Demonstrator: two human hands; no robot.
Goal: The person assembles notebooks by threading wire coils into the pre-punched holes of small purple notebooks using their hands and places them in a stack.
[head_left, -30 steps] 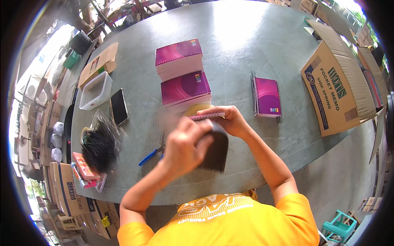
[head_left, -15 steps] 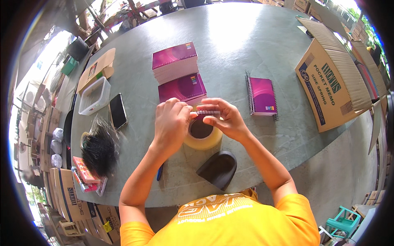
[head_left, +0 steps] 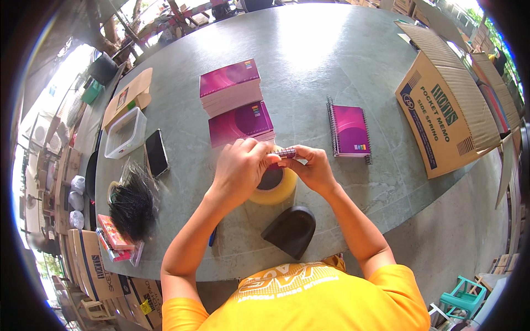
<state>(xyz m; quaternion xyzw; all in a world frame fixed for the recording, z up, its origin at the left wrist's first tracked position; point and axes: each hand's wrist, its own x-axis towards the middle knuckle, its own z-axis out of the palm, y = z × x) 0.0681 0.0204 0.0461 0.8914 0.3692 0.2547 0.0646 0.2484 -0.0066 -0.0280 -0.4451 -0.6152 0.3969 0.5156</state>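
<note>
Both my hands meet just in front of the stacked purple pads. Between their fingertips is a small dark maroon pad [head_left: 285, 153], seen edge-on, with a row of light marks along its edge. My left hand [head_left: 238, 170] is closed on its left end and hides part of it. My right hand [head_left: 314, 172] pinches the right end. Right below them lies a large roll of clear yellowish tape [head_left: 273, 196]. Beyond the hands stand two stacks of purple-covered pads, a nearer stack [head_left: 237, 121] and a farther stack [head_left: 229, 78].
Wire-bound purple notebooks [head_left: 351, 129] lie to the right, before an open cardboard box [head_left: 441, 113]. Near me are a dark wedge-shaped object [head_left: 290, 231] and a blue pen [head_left: 212, 237]. A phone [head_left: 157, 153], clear plastic tub [head_left: 126, 133] and black wire bundle [head_left: 132, 207] sit left.
My right hand has closed in more tightly around the pad, its fingers now curled. The pad has tilted slightly and moved a little with the hands. The view has shifted slightly.
</note>
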